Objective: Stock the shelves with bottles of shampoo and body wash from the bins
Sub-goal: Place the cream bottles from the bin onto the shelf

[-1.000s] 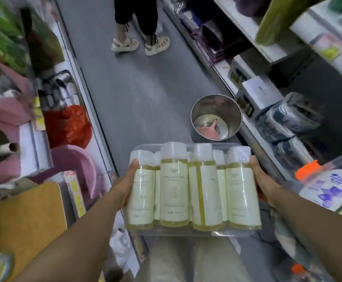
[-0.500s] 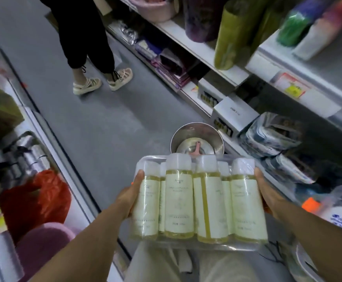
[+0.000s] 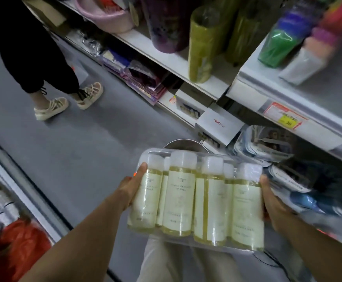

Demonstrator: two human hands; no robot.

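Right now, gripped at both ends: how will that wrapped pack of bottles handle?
Likely heavy for its size: the pack looks full of liquid, and left hand and right hand both hold its ends. Probably slippery: its clear film is glossy.

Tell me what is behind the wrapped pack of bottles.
Only the rim of a metal basin shows above the pack of bottles; the pack covers its inside.

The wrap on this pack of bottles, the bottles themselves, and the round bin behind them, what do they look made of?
The wrap looks like thin clear plastic film, glossy; it creases and catches glare. The bottles are probably clear plastic, since yellowish liquid shows through; their caps look frosted white. The round bin is likely polished metal, with a bright grey reflective rim.
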